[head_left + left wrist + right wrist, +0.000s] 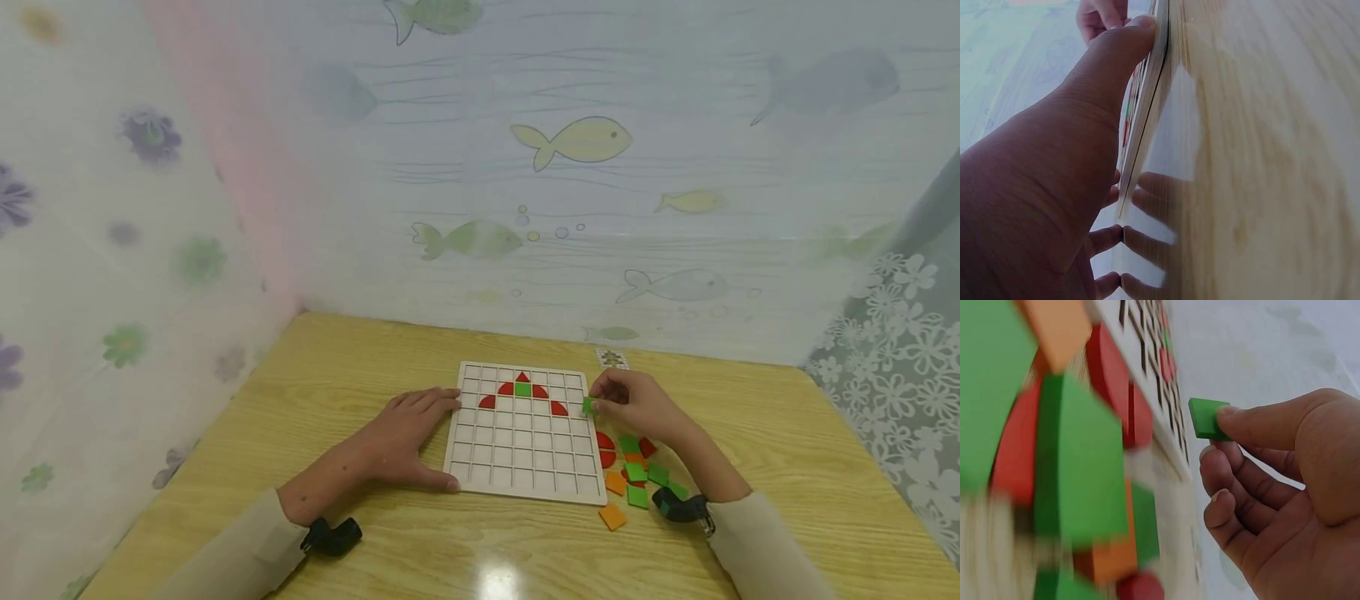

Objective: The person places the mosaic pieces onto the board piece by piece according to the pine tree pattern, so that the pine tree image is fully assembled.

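Note:
My right hand (pixel 633 404) pinches a green square tile (pixel 1207 417) between thumb and fingers, at the right edge of a white grid board (pixel 513 458). My left hand (pixel 405 442) rests at the board's left side, thumb at the near left corner and fingers spread toward the upper left edge. Near the top of the grid, a red triangle (pixel 522 377) sits above a green square (pixel 522 390). Red quarter-round pieces, such as one at the left (pixel 488 402) and one at the right (pixel 558 408), flank it in steps.
Right of the board lies a loose pile of green tiles (pixel 637 497), orange tiles (pixel 612 517) and red rounded pieces (pixel 605 450). A small patterned card (pixel 611 358) lies behind the board. Printed curtains (pixel 450 275) bound the wooden table (pixel 360 358) at the back and sides.

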{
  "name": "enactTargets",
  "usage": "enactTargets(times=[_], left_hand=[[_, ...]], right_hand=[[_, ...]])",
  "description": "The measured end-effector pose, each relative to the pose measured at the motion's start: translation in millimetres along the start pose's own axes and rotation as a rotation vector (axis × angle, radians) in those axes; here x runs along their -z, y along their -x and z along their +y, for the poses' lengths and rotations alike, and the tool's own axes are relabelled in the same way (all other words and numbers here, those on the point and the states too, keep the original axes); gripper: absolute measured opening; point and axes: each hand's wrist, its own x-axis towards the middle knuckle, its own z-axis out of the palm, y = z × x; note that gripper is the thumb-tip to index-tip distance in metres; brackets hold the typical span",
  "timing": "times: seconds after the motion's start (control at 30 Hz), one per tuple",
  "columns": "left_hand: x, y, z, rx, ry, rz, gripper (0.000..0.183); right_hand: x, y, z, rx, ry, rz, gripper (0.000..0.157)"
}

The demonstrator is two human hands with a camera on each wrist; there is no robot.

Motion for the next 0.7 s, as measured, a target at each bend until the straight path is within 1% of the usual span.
enactTargets(times=[0.2,0.33,0.5,0.7], left_hand=[[1.6,0.0,1.4,-0.009,0.012,0.005,0.117],[1.2,0.0,1.6,-0.01,0.017,0.007,0.116],[0.8,-0.1,1.1,-0.01,0.01,0.007,0.117],[0.7,-0.4,0.4,-0.014,0.008,0.01,0.117]], right_hand=[[-13.3,-12.9,-10.3,0.036,0.0,-0.012,0.004],[-19.7,-20.8,-13.9,0.019,0.015,-0.021,0.005],[-26.4,-30.8,-19.8,-0.014,0.039,-0.012,0.006],[-35.0,-39.2,-23.6,0.006,0.029,-0.006,0.004]])
